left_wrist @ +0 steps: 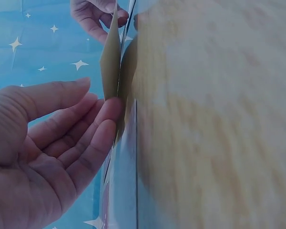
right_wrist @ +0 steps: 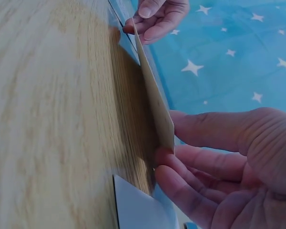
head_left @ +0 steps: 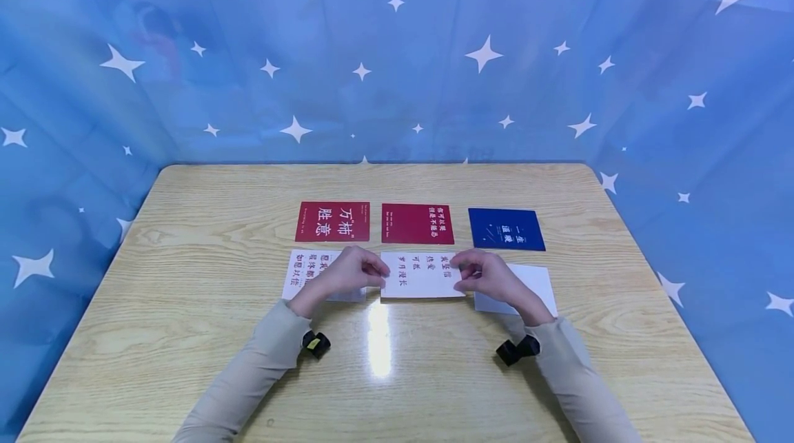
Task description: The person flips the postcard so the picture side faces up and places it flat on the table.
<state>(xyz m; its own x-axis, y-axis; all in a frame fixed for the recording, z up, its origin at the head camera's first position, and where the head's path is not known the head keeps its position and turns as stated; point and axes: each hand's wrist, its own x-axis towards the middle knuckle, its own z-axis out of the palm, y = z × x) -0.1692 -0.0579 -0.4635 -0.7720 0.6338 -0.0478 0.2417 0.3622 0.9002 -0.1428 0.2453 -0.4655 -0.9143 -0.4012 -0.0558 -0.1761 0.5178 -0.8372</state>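
Observation:
Between the hands, a white card with dark printed characters [head_left: 424, 276] is tilted and raised slightly off the table. The left hand [head_left: 349, 272] holds its left edge with curled fingers; in the left wrist view the fingertips [left_wrist: 113, 109] meet the card's end, while the thumb tip appears apart from it. At the right edge the right hand [head_left: 490, 277] pinches the same card between thumb and fingers, also seen with the card [right_wrist: 155, 100] in the right wrist view. A second white printed card [head_left: 298, 276] lies partly under the left hand. A plain white card [head_left: 536, 284] lies below the right hand.
Behind the white cards lie a red card with large characters [head_left: 332, 221], another red card [head_left: 418, 224] and a blue card [head_left: 506, 229]. They rest on a wood-grain table [head_left: 205, 222]. A blue curtain with white stars [head_left: 397, 105] surrounds the table's back and sides.

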